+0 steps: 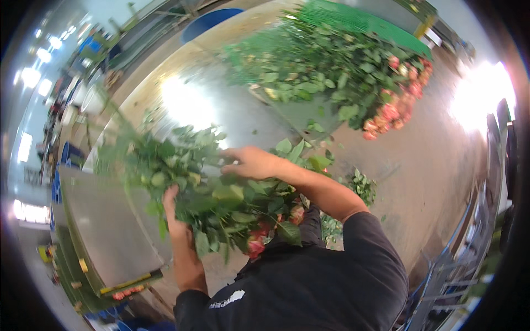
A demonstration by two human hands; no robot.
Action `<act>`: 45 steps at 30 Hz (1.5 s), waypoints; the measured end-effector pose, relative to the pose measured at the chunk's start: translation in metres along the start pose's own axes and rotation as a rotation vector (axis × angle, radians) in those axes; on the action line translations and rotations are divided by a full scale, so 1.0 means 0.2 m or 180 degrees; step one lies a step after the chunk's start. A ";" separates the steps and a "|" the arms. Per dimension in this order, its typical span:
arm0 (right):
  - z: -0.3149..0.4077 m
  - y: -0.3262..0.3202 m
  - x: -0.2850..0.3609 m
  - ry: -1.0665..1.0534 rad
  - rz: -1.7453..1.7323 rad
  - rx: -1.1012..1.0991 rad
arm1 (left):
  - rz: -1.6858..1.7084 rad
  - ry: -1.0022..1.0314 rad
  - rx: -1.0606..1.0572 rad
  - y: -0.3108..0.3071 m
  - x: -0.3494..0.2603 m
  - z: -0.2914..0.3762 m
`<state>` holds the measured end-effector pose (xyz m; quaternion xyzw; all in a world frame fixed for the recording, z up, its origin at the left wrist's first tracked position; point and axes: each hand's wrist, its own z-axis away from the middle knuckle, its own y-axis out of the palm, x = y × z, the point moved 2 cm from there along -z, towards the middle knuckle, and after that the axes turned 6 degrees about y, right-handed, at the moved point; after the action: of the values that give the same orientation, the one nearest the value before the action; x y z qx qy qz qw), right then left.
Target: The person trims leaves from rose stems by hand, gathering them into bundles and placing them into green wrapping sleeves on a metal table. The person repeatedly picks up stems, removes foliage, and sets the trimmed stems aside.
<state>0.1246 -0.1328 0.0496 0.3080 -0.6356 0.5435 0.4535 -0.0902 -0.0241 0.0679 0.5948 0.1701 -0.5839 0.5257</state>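
Across the front of my body lies a large leafy bunch of roses (232, 202), its pink blooms toward my waist and its blurred stems pointing to the upper left. My left hand (170, 202) supports the bunch from the left side; the thumb shows, while the other fingers are hidden by leaves. Over the top of the bunch reaches my right hand (250, 162), thumb and fingers apart, with nothing visible between them. Beyond it, a big pile of cut roses (314, 70) rests on green netting (356, 27), coral-pink blooms to the right.
A shiny metal tabletop (238, 111) stretches ahead. Fallen leaves and greenery (362, 188) lie on the floor at the right. A grey panel (109, 219) stands at left. Behind the table is a blue tub (211, 22). Metal racks (459, 265) line the right side.
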 end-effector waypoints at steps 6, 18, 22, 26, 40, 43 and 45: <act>-0.45 0.26 -0.03 0.0664 -0.2031 0.0261 | 0.0278 0.0053 0.0330 -0.09 -0.38 -0.20; -1.00 0.43 -0.53 0.1597 -0.2018 -0.0769 | -0.2965 0.0622 -0.0851 -0.71 -0.10 -1.04; -0.97 0.34 -0.62 0.1968 -0.2457 -0.0411 | -0.4655 0.1046 -0.0724 -0.63 -0.01 -0.99; -0.97 0.22 -0.70 0.2140 -0.3128 -0.0529 | -0.5679 0.0693 -0.0117 -0.35 0.15 -0.90; -0.76 0.13 -0.53 0.0540 0.1845 -0.1368 | -0.0622 0.0160 0.0391 -0.78 -0.10 -0.83; -0.62 0.40 -0.36 0.1188 0.1941 0.0020 | 0.0388 -0.0397 0.0437 -0.89 -0.11 -0.62; -0.66 0.46 -0.57 0.0888 0.1603 -0.0426 | 0.0168 -0.0450 0.0311 -0.96 -0.02 -0.56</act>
<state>0.1212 0.0032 -0.0918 0.0323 -0.6579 0.6330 0.4067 -0.1897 0.1447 -0.0373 0.5813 0.0882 -0.6179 0.5219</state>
